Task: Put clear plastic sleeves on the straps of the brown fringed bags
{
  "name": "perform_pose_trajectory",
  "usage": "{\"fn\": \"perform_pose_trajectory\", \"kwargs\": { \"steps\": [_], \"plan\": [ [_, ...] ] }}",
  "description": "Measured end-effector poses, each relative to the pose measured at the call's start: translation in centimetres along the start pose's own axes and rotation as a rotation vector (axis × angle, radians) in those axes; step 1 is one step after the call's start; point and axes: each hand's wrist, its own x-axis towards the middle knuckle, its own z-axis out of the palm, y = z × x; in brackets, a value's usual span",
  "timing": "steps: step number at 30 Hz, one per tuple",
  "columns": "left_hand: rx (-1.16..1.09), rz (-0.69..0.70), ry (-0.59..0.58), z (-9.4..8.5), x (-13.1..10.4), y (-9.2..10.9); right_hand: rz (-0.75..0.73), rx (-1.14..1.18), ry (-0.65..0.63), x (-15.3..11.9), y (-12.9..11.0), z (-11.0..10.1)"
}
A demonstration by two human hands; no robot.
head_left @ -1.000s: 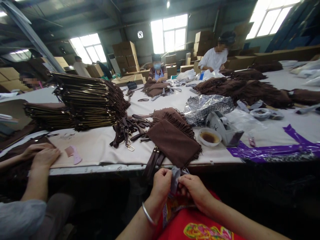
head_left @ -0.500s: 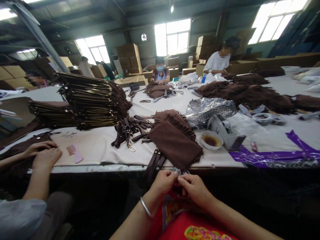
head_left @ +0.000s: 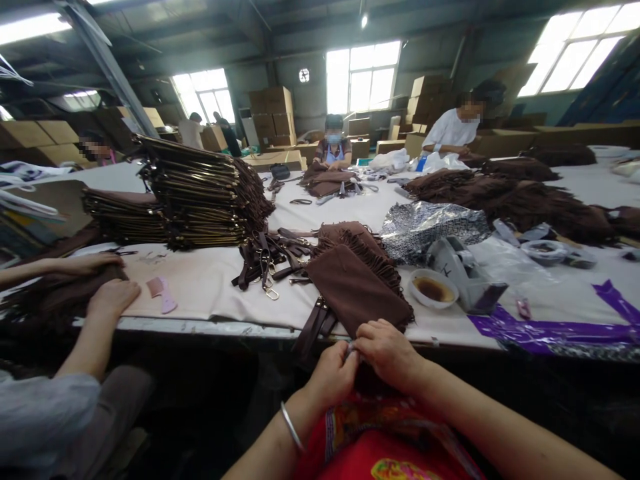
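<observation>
Left hand (head_left: 330, 377) pinched grey scrap (head_left: 350, 347), most of it hidden between hands, its direction unreadable. Right hand (head_left: 389, 352) had risen since half second earlier, now curled against left; own grip impossible to tell. Just beyond, brown pouch (head_left: 353, 287) lay on desk (head_left: 193, 287), near corner covered by right hand, long axis slanting far left to near right.

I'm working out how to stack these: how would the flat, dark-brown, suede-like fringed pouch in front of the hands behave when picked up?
The pouch would probably droop, since it looks thin and soft-surfaced. Its fringe would likely swing or tangle, as loose strands spill along its edge. Rolling seems unlikely, because it lies flat.
</observation>
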Motion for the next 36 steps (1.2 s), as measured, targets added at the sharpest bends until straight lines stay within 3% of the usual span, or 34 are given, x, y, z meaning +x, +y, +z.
{"fn": "perform_pose_trajectory", "kwargs": {
  "steps": [3, 7, 10, 13, 16, 21, 24, 26, 30, 32, 34, 36],
  "plan": [
    [0.227, 0.118, 0.025, 0.1, -0.6, -0.3, -0.020, -0.019, -0.107, 1.1, 0.3, -0.6],
    [0.393, 0.092, 0.030, 0.4, -1.1, -0.4, -0.073, -0.047, -0.154, 2.2, 0.8, -1.2],
    [0.457, 0.073, 0.028, 0.4, -1.2, -0.6, -0.123, -0.046, -0.193, 2.5, 1.1, -1.2],
    [0.384, 0.072, 0.040, 0.3, -1.1, -0.8, -0.211, -0.046, -0.149, 2.1, 1.2, -0.7],
    [0.066, -0.052, -0.031, -0.1, -0.6, -0.5, -0.296, -0.065, -0.025, 1.2, 1.2, -0.1],
    [-0.829, -0.554, -0.352, -0.9, 0.0, 0.3, -0.322, -0.033, 0.112, 0.1, 1.5, 0.1],
    [-1.129, -0.677, -0.362, -0.6, 0.1, 0.2, -0.308, -0.015, 0.153, -0.5, 1.5, 0.3],
    [-1.208, -0.728, -0.319, -0.2, 0.1, -0.1, -0.295, -0.004, 0.169, -1.2, 1.2, 0.5],
    [-1.052, -0.734, -0.152, 0.8, -0.2, -0.1, -0.240, 0.062, 0.194, -3.6, 0.3, 0.5],
    [-0.906, -0.694, -0.093, 1.2, -0.3, 0.2, -0.181, 0.085, 0.265, -5.1, 0.8, -0.4],
    [-0.788, -0.643, -0.071, 1.6, -0.4, 0.3, -0.075, 0.087, 0.384, -6.4, 2.8, -2.0],
    [-0.715, -0.605, -0.055, 1.9, -0.4, -0.1, 0.103, 0.089, 0.544, -7.6, 6.4, -4.4]
  ]
}}
